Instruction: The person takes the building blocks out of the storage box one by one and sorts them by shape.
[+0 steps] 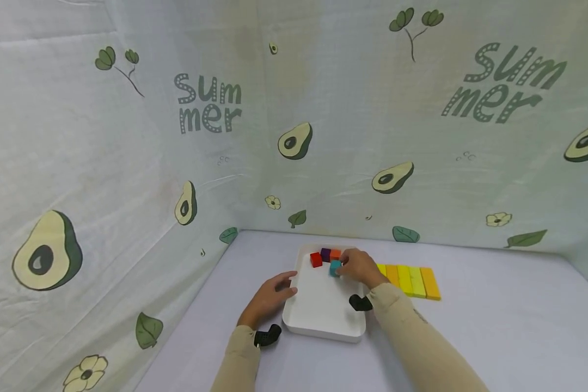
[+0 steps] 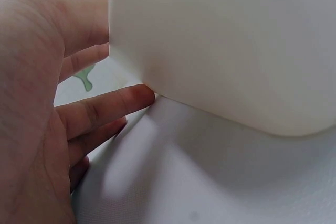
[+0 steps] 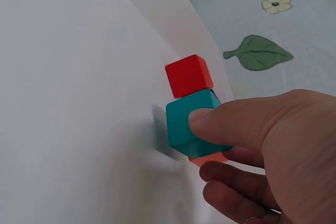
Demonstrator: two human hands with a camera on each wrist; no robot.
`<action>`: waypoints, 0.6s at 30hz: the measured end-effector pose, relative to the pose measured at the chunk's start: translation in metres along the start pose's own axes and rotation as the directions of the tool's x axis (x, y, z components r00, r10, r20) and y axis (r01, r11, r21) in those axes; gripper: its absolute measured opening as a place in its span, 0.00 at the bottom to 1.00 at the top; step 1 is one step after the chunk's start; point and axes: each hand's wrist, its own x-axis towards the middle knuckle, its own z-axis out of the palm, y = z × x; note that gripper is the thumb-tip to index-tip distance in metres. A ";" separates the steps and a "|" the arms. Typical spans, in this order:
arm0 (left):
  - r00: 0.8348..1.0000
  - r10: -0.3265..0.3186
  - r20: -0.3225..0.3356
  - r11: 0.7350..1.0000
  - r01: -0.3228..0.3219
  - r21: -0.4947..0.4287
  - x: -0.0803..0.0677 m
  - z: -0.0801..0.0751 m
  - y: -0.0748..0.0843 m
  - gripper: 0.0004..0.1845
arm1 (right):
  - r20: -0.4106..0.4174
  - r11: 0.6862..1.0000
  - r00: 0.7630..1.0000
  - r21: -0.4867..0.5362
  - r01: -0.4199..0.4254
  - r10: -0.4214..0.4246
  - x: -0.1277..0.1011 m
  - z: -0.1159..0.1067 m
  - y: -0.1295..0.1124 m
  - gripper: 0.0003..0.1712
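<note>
In the right wrist view, my right hand [image 3: 294, 150] pinches a teal cube [image 3: 181, 124], thumb on its near face. It is held over the white tray [image 1: 323, 310], toward the far end. Around it in the tray are a red cube [image 1: 316, 259], a dark purple cube [image 1: 325, 254] and an orange cube [image 1: 335, 254]. My left hand [image 1: 269, 299] lies at the tray's left side with its fingers extended. One fingertip touches the tray's lower edge [image 2: 226, 119] in the left wrist view; the tray hides the end of the upper digit.
To the right of the tray lies a row of several yellow and orange flat blocks [image 1: 411, 280], partly behind the right hand. White cloth [image 1: 343, 98] printed with avocados and leaves hangs behind and to the left of the pale table [image 1: 509, 326].
</note>
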 end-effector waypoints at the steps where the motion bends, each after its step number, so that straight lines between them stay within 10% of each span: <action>1: 1.000 0.006 0.002 1.000 -0.006 0.003 0.000 -0.001 0.000 0.27 | 0.000 1.000 1.000 0.016 0.002 -0.002 -0.001 0.000 -0.001 0.18; 18: 1.000 0.002 -0.004 1.000 -0.002 0.004 0.002 0.002 -0.003 0.27 | -0.089 0.943 0.996 0.331 0.039 -0.010 -0.025 -0.014 -0.002 0.25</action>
